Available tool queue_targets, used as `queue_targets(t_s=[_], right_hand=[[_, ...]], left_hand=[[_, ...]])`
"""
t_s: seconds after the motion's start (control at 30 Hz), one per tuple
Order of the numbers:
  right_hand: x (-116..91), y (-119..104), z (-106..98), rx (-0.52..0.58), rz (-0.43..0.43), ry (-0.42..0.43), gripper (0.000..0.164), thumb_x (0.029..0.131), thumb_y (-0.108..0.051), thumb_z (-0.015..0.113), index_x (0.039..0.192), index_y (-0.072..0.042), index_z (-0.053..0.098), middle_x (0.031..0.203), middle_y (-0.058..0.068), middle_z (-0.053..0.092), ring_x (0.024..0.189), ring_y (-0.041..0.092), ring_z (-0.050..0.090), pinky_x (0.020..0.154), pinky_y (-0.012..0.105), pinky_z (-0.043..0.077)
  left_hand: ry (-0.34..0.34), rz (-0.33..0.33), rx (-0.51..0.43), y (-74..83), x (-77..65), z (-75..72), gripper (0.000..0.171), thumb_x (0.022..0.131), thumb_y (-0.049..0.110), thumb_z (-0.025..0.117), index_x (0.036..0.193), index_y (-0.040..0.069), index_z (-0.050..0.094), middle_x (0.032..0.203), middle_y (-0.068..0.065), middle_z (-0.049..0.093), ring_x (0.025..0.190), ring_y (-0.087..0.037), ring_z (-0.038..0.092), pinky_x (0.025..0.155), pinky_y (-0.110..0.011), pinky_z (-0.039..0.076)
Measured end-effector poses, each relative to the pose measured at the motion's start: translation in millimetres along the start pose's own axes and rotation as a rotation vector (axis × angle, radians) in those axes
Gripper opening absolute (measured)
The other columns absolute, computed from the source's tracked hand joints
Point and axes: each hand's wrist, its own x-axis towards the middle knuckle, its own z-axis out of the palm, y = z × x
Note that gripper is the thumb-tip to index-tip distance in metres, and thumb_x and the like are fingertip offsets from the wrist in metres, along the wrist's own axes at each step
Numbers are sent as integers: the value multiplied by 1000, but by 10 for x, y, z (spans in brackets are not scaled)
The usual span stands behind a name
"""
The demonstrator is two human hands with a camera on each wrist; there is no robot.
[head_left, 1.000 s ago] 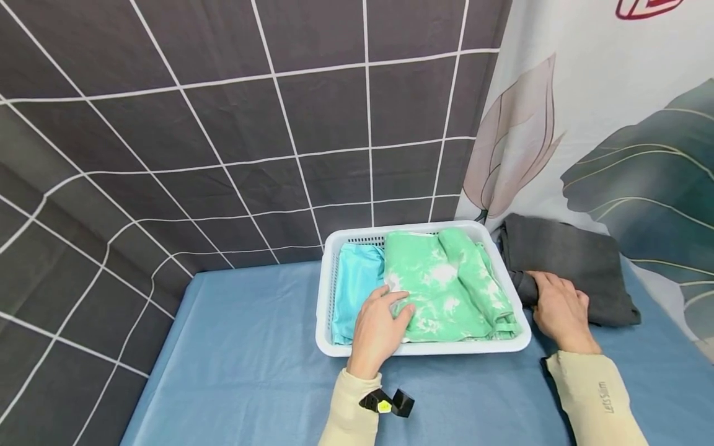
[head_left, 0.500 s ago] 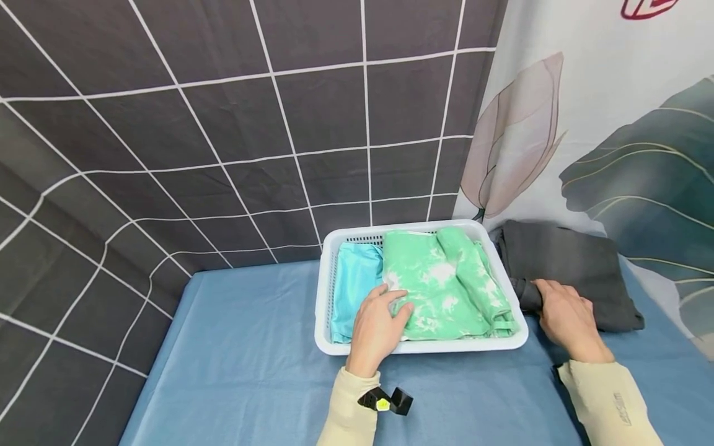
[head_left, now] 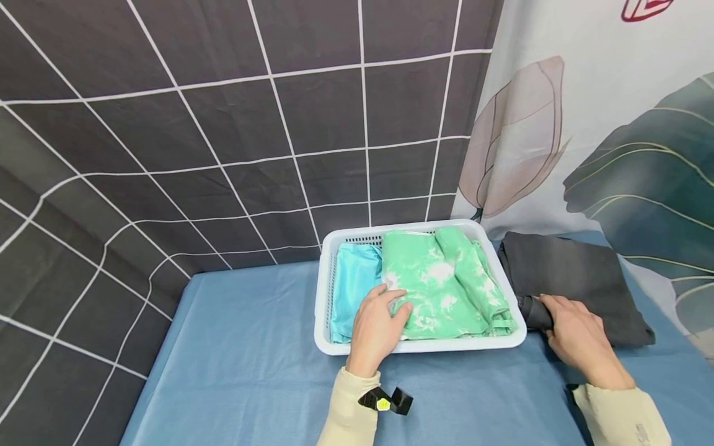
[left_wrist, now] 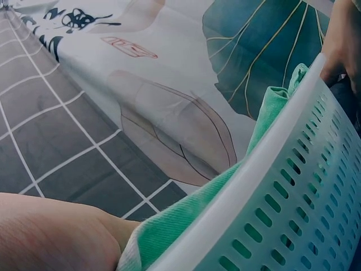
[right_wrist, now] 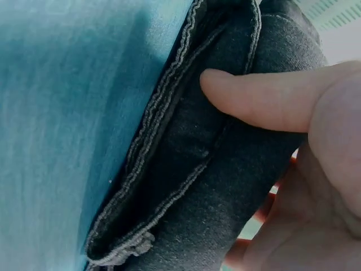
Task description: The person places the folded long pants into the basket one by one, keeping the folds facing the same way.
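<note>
My left hand (head_left: 375, 328) rests at the near side of a white plastic basket (head_left: 468, 344), its relaxed fingers on the left edge of a folded green garment with white patches (head_left: 435, 291). A shiny light-blue folded garment (head_left: 357, 269) lies beside the green one, partly under that hand. To the right of the basket, my right hand (head_left: 580, 337) holds the rolled left edge of a dark grey folded garment (head_left: 574, 266). In the right wrist view, the thumb (right_wrist: 259, 101) lies over the dark fabric (right_wrist: 180, 175) near its overlocked seams, with the other fingers behind it.
Everything lies on a blue cloth-covered surface (head_left: 251, 347). A dark grid-patterned cloth (head_left: 312, 118) hangs at the back and left, and a white leaf-print cloth (head_left: 591, 43) at the right. The basket's slotted wall (left_wrist: 248, 180) rises close to the left wrist camera.
My right hand has moved toward me and slightly right, pulling the dark grey garment along. Its back edge now lies farther from the leaf-print cloth. The left hand has stayed put.
</note>
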Motion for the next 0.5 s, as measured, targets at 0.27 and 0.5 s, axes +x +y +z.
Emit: queue_targets(t_s=[0.27, 0.5], right_hand=[[-65, -51, -63, -16, 16, -71, 61, 74, 0, 81, 129, 12, 56, 126, 37, 54, 108, 57, 49, 81, 73, 40], [2, 265, -366, 152, -46, -182, 70, 90, -39, 75, 137, 8, 51, 133, 38, 50, 118, 58, 45, 89, 70, 38]], left_hand=[[106, 113, 6, 64, -24, -22, 27, 96, 26, 68, 120, 15, 75, 138, -11, 60, 129, -30, 55, 105, -48, 45], [202, 421, 99, 449, -239, 99, 23, 95, 23, 68, 116, 17, 75, 133, -5, 64, 124, -20, 57, 103, -39, 47]])
